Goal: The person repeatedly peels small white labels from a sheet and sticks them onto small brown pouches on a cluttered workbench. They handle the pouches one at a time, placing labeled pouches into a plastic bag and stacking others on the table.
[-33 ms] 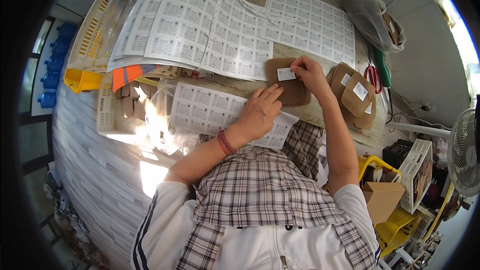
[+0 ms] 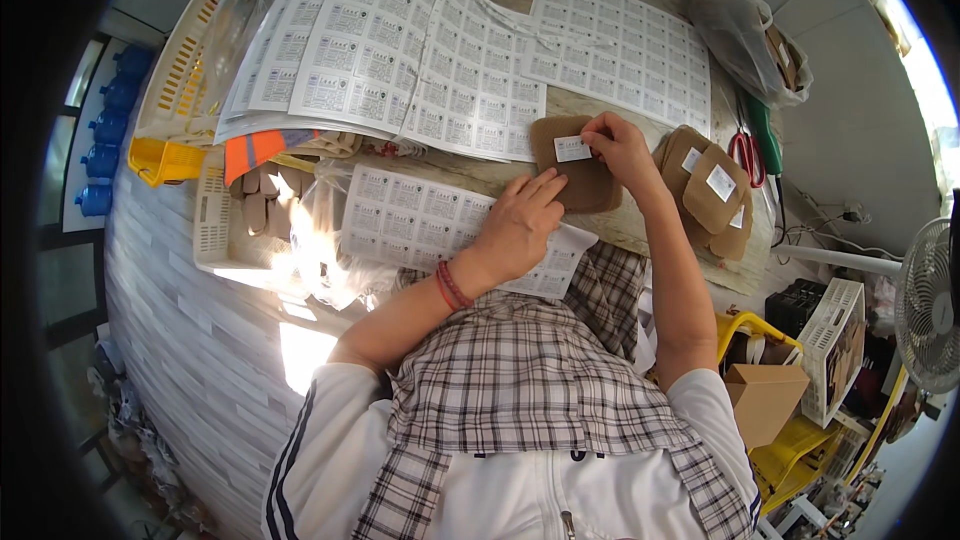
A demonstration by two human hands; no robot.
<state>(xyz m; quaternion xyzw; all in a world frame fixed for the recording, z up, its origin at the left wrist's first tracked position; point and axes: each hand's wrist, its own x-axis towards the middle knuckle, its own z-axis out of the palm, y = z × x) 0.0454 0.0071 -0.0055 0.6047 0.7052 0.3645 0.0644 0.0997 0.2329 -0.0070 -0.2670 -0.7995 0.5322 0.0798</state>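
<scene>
A brown rounded-square pad [image 2: 592, 196] lies on the table in front of me, with a small white printed label [image 2: 571, 149] on its upper part. My right hand [image 2: 624, 150] pinches the label's right edge between thumb and finger. With its fingers stretched out, my left hand [image 2: 518, 225] rests at the pad's lower left, fingertips touching it. Beneath that hand is a sheet of printed labels [image 2: 415, 208], reaching over the table's near edge toward my lap. A pile of similar brown pads [image 2: 712, 195], some bearing white labels, sits right of my right forearm.
Large label sheets [image 2: 370, 50] overlap at the far left, and another sheet [image 2: 620, 40] lies farther back. Red-handled scissors [image 2: 746, 155] and a clear plastic bag [image 2: 750, 40] are at the right. A cream basket [image 2: 215, 215] holds brown pieces; a fan [image 2: 928, 290] stands far right.
</scene>
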